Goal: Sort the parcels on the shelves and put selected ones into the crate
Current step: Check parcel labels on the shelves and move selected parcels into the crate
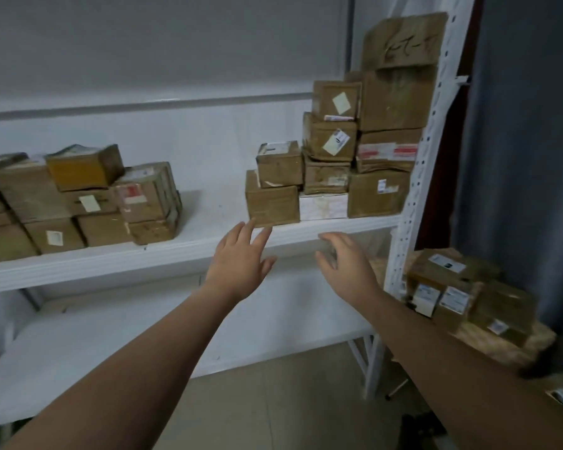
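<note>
A person's left hand point(241, 261), fingers spread straight, and right hand point(348, 267), fingers loosely curved apart, are hovering empty just below stacked cardboard parcels point(330, 141) sitting at the white shelf's point(176, 258) right end.

Dim, even indoor light, soft picture.
Motion blur smeared the right hand point(345, 266) and the parcels at right point(468, 293); wide-angle bending curved the shelf point(176, 251) edges; shadows stayed faint.
</note>
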{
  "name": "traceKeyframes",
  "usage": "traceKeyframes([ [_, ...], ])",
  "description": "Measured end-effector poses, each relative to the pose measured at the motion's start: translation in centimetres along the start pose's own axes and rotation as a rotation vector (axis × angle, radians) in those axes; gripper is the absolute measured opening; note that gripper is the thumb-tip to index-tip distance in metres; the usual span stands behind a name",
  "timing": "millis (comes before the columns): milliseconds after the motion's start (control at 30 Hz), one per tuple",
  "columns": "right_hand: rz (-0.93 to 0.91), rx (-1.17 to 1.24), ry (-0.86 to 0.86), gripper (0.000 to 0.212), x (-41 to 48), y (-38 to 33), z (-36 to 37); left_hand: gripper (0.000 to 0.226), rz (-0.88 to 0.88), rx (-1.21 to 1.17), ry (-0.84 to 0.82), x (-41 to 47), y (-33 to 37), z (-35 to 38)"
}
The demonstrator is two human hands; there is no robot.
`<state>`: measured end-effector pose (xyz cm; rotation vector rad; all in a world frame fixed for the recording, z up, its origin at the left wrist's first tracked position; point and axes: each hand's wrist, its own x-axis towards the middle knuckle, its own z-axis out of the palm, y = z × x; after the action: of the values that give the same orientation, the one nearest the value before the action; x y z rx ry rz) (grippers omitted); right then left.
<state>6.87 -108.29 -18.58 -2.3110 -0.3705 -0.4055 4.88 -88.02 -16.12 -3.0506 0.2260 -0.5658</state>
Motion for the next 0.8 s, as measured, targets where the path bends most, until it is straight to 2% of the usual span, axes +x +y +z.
traceKeyframes([
  [133,-0.033,0.012,0.053,0.045,4.7,-2.3,1.5,0.062,-0.031,-0.044,0.047,2.5,-3.7,-0.1],
  [333,-0.029,0.023,0.085,0.048,12.2,-2.9,1.2,0.063,-0.026,-0.179,0.116,8.4,-5.4,0.3],
  [567,0.116,0.212,0.117,0.054,20.2,-1.7,1.5,0.064,-0.139,-0.487,0.069,17.9,-6.1,1.7],
  [700,0.137,0.378,0.112,0.059,23.2,-1.4,3.0,0.059,-0.138,-0.521,0.057,22.9,-6.6,2.5],
  [800,0.133,0.45,0.122,0.065,24.6,-1.0,4.2,0.052,-0.185,-0.679,0.066,25.1,-7.1,2.9],
])
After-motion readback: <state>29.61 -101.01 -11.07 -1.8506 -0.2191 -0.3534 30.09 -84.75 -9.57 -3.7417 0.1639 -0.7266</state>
